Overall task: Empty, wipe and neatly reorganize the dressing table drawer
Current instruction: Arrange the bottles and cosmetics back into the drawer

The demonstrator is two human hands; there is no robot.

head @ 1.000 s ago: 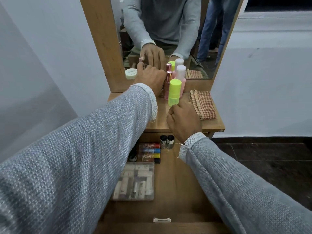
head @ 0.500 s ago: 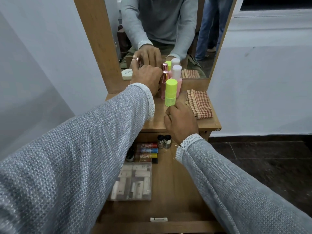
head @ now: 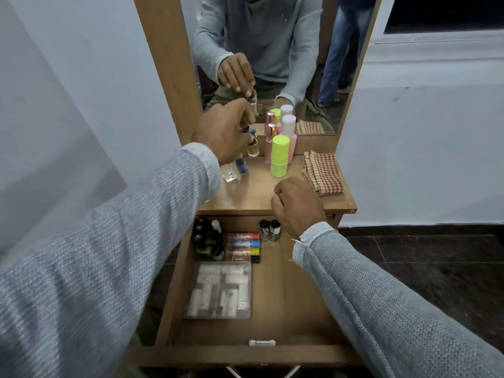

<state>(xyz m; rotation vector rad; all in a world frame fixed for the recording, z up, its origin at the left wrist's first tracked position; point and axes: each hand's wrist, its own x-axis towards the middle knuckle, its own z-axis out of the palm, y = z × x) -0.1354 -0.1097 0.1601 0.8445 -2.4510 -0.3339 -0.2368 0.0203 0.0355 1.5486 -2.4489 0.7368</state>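
A small wooden bench (head: 245,197) stands against a pale wall, with a mirror (head: 272,50) rising behind it and its drawer (head: 289,296) pulled open toward the viewer.

The left hand (head: 223,132) reaches forward over the back left of the bench, fingers curled down around a small clear glass bottle (head: 253,150) that it holds by the top, tilted, above the surface. The right hand (head: 297,205) rests as a loose fist on the front edge of the bench, holding nothing that shows. Both arms wear grey knit sleeves.

Just below the left hand a second clear bottle (head: 231,173) and a small dark blue bottle (head: 242,166) stand on the bench. To the right of the held bottle stand a slim pink spray bottle (head: 270,143), a pink bottle with a white cap (head: 289,132) and a lime-green container (head: 279,156). A folded checked cloth (head: 323,171) lies at the right end, just beyond the right hand.

In the drawer, below both hands, dark bottles (head: 206,238) crowd the back left corner, coloured tubes (head: 244,245) lie beside them, two small jars (head: 270,230) stand near the right wrist, and a clear plastic box (head: 219,290) of pale sticks lies in the middle.
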